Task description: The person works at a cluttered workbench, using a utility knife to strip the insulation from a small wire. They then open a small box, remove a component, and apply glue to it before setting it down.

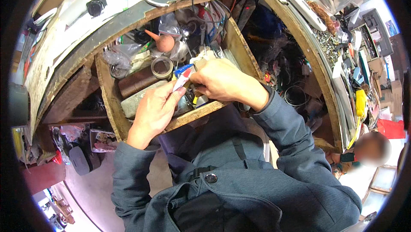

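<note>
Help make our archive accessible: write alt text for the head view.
A person's left hand pinches a small red-and-white item, the right hand curled close beside it, above a cluttered wooden drawer. Inside lie an orange squeeze bulb and a brown cylinder.

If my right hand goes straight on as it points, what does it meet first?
Probably the red-and-white object in your left hand; depth and any present contact are unclear.

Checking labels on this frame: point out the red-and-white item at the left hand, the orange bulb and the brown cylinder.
Red-and-white item (181,80): head view, on its white face.
Orange bulb (165,43): head view, on its round body.
Brown cylinder (136,83): head view, on its curved side.
</note>
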The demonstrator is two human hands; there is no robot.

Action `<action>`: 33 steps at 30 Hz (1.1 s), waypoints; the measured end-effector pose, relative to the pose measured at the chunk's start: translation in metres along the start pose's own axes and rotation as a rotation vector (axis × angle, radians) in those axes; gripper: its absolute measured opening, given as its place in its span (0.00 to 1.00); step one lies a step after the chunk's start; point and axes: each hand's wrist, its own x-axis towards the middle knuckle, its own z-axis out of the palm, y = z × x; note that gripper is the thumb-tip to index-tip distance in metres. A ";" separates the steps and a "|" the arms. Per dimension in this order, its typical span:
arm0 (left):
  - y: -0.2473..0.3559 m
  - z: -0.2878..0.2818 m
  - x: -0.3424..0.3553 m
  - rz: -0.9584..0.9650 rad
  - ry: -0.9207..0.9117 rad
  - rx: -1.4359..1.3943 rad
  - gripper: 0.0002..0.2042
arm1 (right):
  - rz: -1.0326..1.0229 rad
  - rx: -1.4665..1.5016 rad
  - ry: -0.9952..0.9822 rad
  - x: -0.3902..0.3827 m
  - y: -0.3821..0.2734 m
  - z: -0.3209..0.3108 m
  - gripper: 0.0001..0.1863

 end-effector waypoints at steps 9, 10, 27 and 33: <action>0.007 -0.003 0.000 -0.057 0.074 0.001 0.13 | 0.158 -0.086 -0.337 0.000 0.000 -0.017 0.10; 0.008 -0.003 0.000 -0.056 0.088 -0.006 0.13 | 0.158 -0.102 -0.346 0.001 0.000 -0.016 0.09; 0.014 -0.010 -0.001 -0.083 0.085 0.051 0.12 | 0.229 0.376 -0.001 -0.001 0.013 -0.029 0.09; 0.017 -0.013 -0.001 -0.111 0.079 0.043 0.15 | 0.049 0.119 -0.116 0.004 0.012 -0.015 0.09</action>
